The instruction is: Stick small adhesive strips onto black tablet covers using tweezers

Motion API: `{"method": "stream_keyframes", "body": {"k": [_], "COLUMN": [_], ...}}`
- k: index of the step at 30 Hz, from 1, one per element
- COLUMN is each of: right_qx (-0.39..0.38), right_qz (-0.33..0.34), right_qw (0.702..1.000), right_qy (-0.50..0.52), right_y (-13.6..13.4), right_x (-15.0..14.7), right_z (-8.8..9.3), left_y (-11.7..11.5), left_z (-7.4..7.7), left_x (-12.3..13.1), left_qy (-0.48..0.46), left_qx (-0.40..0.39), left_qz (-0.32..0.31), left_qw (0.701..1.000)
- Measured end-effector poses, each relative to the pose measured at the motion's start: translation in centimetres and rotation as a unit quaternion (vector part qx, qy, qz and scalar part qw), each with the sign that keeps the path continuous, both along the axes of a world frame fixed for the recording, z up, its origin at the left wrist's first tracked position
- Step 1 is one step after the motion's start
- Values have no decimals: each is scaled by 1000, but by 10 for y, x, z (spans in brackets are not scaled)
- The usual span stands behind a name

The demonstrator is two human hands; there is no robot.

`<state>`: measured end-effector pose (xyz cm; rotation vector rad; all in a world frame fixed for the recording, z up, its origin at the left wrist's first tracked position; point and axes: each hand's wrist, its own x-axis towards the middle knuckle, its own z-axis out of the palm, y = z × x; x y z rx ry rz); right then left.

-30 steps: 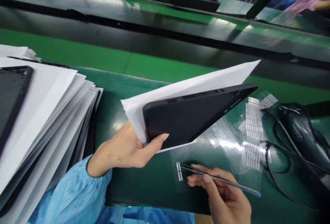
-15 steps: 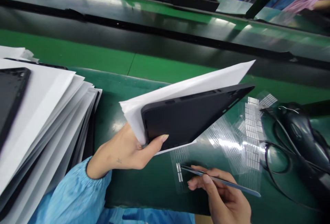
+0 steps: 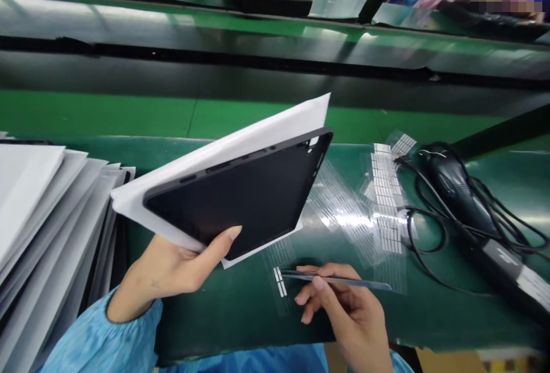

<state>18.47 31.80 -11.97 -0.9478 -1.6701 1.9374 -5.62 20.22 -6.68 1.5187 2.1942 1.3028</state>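
Blue sleeve [image 3: 101, 336]; gathered cuff [image 3: 134, 326]; small wrist mark [image 3: 154, 284].

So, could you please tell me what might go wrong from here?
The left hand grips the thin black rectangular shell and the white sheet behind it near one edge, at a tilt, so they could slip or swing down. The slim silver metal tweezers in the right hand have their tips close to the small white strips on clear film; a slight slip might nudge or crease them.

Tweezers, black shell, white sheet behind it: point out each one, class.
Tweezers [image 3: 361, 283]: head view, on the rear shaft.
Black shell [image 3: 249, 195]: head view, middle of its broad face.
White sheet [image 3: 249, 144]: head view, on its visible upper strip.
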Motion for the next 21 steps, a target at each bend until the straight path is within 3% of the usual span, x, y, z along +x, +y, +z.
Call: {"method": "stream_keyframes", "body": {"k": [10,16,18,21], "right_qx": [0,-35,-44,-64], "right_qz": [16,3,24,-5], "right_qw": [1000,999,999,998], "right_qy": [19,13,5,-16], "right_y": [-2,1,3,2], "right_x": [-3,-6,-7,-8], "right_z": [-1,1,3,8], "left_y": [-4,-2,-3,-5], "left_z": [0,1,0,-2], "left_x": [2,0,1,2], "left_qy": [37,35,33,23], "left_qx": [-25,17,17,9], "left_qz": [48,-7,-10,-13], "left_qw": [998,999,999,1000]}}
